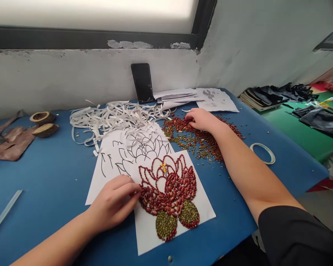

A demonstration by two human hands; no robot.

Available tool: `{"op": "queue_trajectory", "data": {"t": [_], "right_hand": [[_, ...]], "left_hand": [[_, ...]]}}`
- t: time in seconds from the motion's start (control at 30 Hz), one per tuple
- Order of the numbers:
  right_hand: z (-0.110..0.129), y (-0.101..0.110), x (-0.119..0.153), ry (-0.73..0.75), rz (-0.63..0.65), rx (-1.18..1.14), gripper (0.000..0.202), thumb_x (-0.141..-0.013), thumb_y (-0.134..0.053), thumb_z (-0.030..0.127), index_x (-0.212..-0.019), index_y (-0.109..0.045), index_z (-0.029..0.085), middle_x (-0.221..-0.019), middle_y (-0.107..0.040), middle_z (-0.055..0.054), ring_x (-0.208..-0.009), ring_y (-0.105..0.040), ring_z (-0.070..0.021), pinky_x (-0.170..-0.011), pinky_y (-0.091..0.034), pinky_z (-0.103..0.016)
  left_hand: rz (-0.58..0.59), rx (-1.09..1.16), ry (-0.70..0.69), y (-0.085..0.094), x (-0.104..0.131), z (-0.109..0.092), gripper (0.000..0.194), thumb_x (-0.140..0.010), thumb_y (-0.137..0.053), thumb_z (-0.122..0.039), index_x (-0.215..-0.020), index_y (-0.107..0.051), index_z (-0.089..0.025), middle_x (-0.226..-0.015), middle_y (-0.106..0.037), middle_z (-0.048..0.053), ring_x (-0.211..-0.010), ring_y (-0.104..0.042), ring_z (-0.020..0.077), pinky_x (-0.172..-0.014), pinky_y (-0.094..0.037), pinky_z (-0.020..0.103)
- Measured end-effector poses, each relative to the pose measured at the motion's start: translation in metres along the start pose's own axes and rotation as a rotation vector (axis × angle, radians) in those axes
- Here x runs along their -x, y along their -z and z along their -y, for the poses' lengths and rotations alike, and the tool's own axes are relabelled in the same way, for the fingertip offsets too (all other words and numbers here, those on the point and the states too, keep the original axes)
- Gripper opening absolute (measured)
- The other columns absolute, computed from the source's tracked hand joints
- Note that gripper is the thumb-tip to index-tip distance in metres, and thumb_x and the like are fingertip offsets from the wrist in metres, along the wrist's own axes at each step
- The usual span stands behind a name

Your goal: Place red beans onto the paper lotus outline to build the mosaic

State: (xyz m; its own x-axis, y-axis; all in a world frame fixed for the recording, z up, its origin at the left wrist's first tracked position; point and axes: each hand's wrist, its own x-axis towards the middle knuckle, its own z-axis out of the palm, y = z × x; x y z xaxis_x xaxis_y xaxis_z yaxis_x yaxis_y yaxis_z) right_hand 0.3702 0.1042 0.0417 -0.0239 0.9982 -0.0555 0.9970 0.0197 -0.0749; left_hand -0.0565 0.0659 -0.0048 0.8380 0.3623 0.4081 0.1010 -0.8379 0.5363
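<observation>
Red bean flower (pixel 180 188) on white paper (pixel 147 240), worktop's (pixel 58 177) near edge, left hand (pixel 115 201) at petals, right hand (pixel 202 119) among loose beans (pixel 208 140), fingers curled, grips unclear

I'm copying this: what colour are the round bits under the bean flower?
The round bits are mostly green, dark red along the bottom; the head view shows it.

Black right sleeve (pixel 296 234), bare forearms (pixel 241 170), bare fingers (pixel 130 189)
</observation>
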Motion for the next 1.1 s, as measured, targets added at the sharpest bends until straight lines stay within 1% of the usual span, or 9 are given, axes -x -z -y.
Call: {"op": "queue_trajectory", "data": {"t": [0.1,0.2,0.4,0.63,0.7,0.8,0.93,1.0,1.1], "right_hand": [[0.004,0.003,0.002,0.068,0.011,-0.02,0.029,-0.09,-0.062,0.019,-0.115,-0.077,0.018,-0.118,-0.07,-0.011,-0.101,-0.066,-0.023,-0.092,-0.048,-0.035],[0.008,0.002,0.001,0.119,0.064,0.006,0.024,-0.091,-0.062,0.018,-0.108,-0.078,0.018,-0.112,-0.072,-0.01,-0.099,-0.065,-0.023,-0.09,-0.048,-0.036],[0.008,-0.001,0.0,0.088,0.079,0.015,0.022,-0.093,-0.059,0.017,-0.104,-0.079,0.019,-0.106,-0.076,-0.009,-0.096,-0.066,-0.0235,-0.085,-0.047,-0.037],[0.005,0.007,0.005,0.053,0.076,-0.02,0.014,-0.092,-0.065,0.022,-0.099,-0.077,0.019,-0.091,-0.074,-0.005,-0.08,-0.062,-0.019,-0.073,-0.044,-0.033],[0.004,0.006,0.006,0.034,0.084,-0.047,0.018,-0.09,-0.064,0.018,-0.102,-0.077,0.019,-0.094,-0.075,-0.005,-0.08,-0.063,-0.0184,-0.074,-0.045,-0.033],[0.002,0.006,0.006,0.031,0.075,-0.075,0.028,-0.09,-0.056,0.012,-0.108,-0.077,0.019,-0.103,-0.077,-0.006,-0.088,-0.066,-0.0192,-0.081,-0.048,-0.034],[-0.003,0.015,0.012,0.012,0.059,-0.111,0.026,-0.088,-0.059,0.018,-0.106,-0.078,0.021,-0.101,-0.078,-0.005,-0.086,-0.067,-0.0193,-0.077,-0.049,-0.034],[-0.008,0.023,0.016,0.0,0.103,-0.13,0.02,-0.086,-0.064,0.024,-0.1,-0.08,0.023,-0.096,-0.079,-0.004,-0.083,-0.068,-0.019,-0.073,-0.049,-0.034],[-0.01,0.032,0.022,-0.002,0.233,-0.136,0.015,-0.083,-0.07,0.026,-0.092,-0.081,0.024,-0.093,-0.08,-0.002,-0.081,-0.07,-0.0193,-0.07,-0.049,-0.033]], "left_hand": [[0.0,0.049,0.065,0.003,0.0,0.001,0.016,-0.099,-0.052,-0.01,-0.099,-0.061,-0.023,-0.077,-0.06,0.0,-0.07,-0.057,0.013,-0.065,-0.046,0.024],[-0.009,0.073,0.104,0.005,0.001,0.002,0.014,-0.1,-0.053,-0.011,-0.098,-0.061,-0.023,-0.077,-0.06,-0.001,-0.069,-0.058,0.0121,-0.065,-0.046,0.023],[-0.001,0.086,0.123,0.006,0.002,0.002,0.013,-0.1,-0.054,-0.013,-0.098,-0.062,-0.023,-0.077,-0.061,-0.002,-0.07,-0.058,0.0114,-0.066,-0.046,0.022],[-0.007,0.086,0.126,0.006,0.0,0.003,0.013,-0.1,-0.054,-0.013,-0.097,-0.063,-0.022,-0.076,-0.061,-0.001,-0.069,-0.058,0.0115,-0.065,-0.046,0.023],[-0.002,0.088,0.13,0.006,0.0,0.003,0.013,-0.1,-0.054,-0.014,-0.097,-0.064,-0.022,-0.076,-0.062,0.0,-0.069,-0.059,0.0119,-0.065,-0.046,0.024],[0.001,0.09,0.132,0.006,0.001,0.003,0.013,-0.1,-0.054,-0.014,-0.097,-0.063,-0.022,-0.076,-0.062,0.0,-0.069,-0.059,0.0117,-0.065,-0.047,0.023],[0.0,0.09,0.131,0.006,0.0,0.003,0.012,-0.1,-0.055,-0.014,-0.097,-0.063,-0.022,-0.076,-0.061,0.0,-0.068,-0.058,0.0118,-0.064,-0.046,0.023],[-0.004,0.089,0.13,0.006,0.0,0.003,0.012,-0.1,-0.055,-0.014,-0.097,-0.063,-0.022,-0.076,-0.061,-0.001,-0.068,-0.058,0.0116,-0.064,-0.046,0.023],[-0.007,0.087,0.126,0.006,0.0,0.003,0.012,-0.099,-0.055,-0.013,-0.097,-0.062,-0.022,-0.077,-0.061,-0.001,-0.069,-0.058,0.0111,-0.064,-0.046,0.022]]}}
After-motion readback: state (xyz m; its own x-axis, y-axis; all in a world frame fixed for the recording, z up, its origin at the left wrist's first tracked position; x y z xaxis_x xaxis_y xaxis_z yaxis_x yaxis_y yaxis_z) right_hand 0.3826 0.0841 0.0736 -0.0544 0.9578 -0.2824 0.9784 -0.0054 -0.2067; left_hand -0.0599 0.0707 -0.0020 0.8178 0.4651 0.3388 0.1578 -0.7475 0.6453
